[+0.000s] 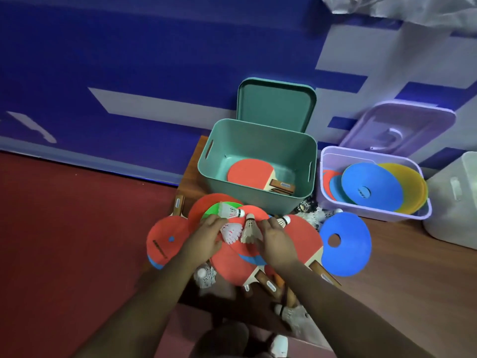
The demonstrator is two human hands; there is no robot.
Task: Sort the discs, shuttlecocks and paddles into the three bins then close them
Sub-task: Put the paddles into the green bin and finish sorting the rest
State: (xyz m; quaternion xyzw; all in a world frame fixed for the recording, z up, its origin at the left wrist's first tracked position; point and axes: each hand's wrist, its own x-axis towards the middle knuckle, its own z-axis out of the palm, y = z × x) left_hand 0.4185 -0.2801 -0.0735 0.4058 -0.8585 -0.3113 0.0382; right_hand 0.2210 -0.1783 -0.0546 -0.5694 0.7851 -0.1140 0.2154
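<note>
Shuttlecock (231, 233) pinched by left hand (206, 237), tan shuttlecock (249, 229) by right hand (277, 241)

Dark print on the red paddle (166, 242) is too blurred to read.

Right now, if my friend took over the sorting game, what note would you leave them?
Left hand: pinches a white shuttlecock over the pile. Right hand: pinches a tan shuttlecock.
Done: paddles lie in the open green bin; discs sit in the open purple bin.
Left: loose paddles, a blue disc, a green disc and other shuttlecocks lie in the pile.
Shuttlecocks probably go in the white bin at the right; its inside is out of view.
Green lid and purple lid lean behind their bins; close them last.
</note>
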